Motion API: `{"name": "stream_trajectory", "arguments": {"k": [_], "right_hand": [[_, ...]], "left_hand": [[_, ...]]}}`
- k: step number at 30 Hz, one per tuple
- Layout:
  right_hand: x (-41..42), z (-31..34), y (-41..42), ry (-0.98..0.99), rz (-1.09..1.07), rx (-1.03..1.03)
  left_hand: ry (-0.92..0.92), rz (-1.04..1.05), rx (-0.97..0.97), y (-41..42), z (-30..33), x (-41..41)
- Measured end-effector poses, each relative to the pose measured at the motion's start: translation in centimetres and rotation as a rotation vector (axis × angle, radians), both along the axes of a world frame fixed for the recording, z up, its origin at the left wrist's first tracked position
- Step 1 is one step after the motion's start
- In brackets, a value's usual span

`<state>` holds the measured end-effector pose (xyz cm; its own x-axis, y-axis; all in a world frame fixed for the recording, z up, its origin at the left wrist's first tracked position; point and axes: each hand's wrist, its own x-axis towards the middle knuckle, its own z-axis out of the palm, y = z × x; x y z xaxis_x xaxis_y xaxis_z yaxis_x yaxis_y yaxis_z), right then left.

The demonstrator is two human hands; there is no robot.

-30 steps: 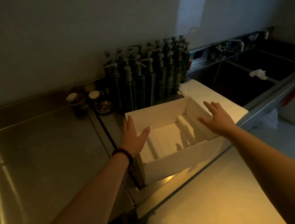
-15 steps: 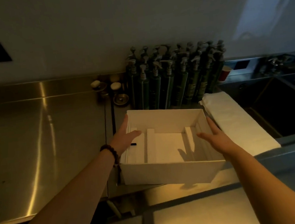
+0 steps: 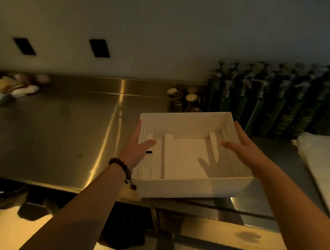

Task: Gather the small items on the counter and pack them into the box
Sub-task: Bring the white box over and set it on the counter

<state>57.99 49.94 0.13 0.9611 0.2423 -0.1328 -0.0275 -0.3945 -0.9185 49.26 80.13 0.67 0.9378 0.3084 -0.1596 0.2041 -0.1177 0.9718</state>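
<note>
Your left hand (image 3: 137, 148) gripped the left wall of the open white cardboard box (image 3: 192, 189), fingers outside and thumb hooked over the rim; your right hand (image 3: 243, 148) pressed flat and spread against the right wall. The box sat tilted at the near edge of the stainless steel tabletop (image 3: 47, 128), its near side overhanging. Inside were only white divider strips (image 3: 168, 155) and what looked like a small dark mark; no items were packed yet. A blurred heap of pale small items (image 3: 4, 90) lay at the far left, well apart from the box, so by my judgement the gathering remained entirely ahead. Dark green pump bottles (image 3: 270, 100) stood at the far right.
</note>
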Motion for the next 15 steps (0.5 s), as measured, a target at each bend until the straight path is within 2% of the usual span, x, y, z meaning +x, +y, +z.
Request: {"name": "stream_trajectory", "arguments": {"k": [8,15], "right_hand": [[1.2,0.6,18.4,-0.003,0.242,0.007],[-0.4,-0.2,36.9,0.022,0.496,0.098]], "left_hand": [[-0.028,0.276,0.050,14.3,0.3,-6.8],[-0.049,0.392,0.016,30.5,-0.2,-12.8]]}}
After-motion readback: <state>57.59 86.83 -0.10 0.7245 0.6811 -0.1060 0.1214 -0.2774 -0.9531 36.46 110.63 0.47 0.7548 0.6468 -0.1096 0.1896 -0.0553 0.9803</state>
